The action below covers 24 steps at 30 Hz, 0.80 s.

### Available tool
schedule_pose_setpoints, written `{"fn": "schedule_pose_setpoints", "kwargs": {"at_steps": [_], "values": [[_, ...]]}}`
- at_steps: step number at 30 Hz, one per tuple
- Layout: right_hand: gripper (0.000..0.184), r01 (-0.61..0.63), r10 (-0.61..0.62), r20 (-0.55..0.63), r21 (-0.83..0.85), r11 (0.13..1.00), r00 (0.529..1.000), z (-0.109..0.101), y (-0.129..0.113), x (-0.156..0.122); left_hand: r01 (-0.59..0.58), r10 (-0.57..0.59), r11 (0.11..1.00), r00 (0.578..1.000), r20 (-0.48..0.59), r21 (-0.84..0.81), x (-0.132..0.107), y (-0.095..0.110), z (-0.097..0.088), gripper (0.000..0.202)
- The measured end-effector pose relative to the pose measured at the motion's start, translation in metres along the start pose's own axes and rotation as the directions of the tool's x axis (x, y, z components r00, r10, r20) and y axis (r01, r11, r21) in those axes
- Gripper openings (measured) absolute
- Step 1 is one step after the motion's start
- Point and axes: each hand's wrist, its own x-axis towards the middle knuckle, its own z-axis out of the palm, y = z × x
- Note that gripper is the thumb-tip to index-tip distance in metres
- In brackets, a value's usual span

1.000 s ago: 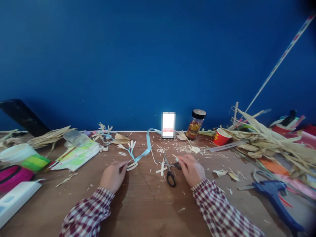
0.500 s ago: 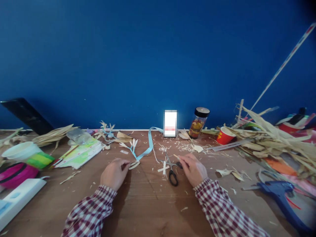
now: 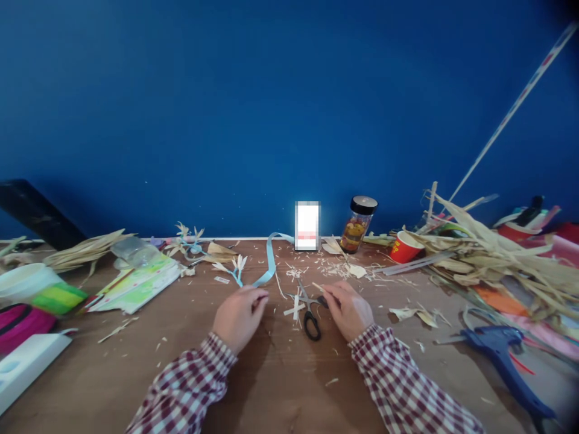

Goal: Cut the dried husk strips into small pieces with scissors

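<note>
My left hand is closed, thumb against fingers, over the near end of a light-blue ribbon; whatever it pinches is hidden. Just beyond it lies a white husk flower with light-blue wrapped stems. In the fingertips of my right hand is a thin pale stick, pointing up and left. Between the hands, beside the right fingers, rests a pair of scissors with black handles. Its slightly parted blades lie by white strips.
Behind stand a lidded jar, a glowing white rectangle and a red paper cup. At right are dried husks and a blue glue gun. A painted sheet and white power strip occupy the left.
My left hand has moved right and now covers the pale loops it was touching by the ribbon. My right hand keeps the stick beside the scissors. The view has shifted slightly.
</note>
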Motion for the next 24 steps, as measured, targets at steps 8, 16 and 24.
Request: {"fn": "schedule_pose_setpoints", "kwargs": {"at_steps": [8,16,24], "values": [[0.023,0.004,-0.004,-0.003,0.012,1.000,1.000,-0.002,0.000,0.001,-0.081,0.078,0.997,0.971,0.227,0.005,0.010,0.037,0.030,0.018],[0.024,0.001,-0.001,-0.020,0.015,1.000,1.000,-0.001,0.000,0.001,0.074,-0.034,0.966,0.986,0.162,-0.247,0.008,0.036,0.037,0.014],[0.024,0.044,-0.037,-0.047,0.157,0.987,0.998,-0.012,-0.021,-0.001,0.469,-0.228,0.235,0.878,0.420,-0.852,0.002,0.045,0.049,0.030]]}}
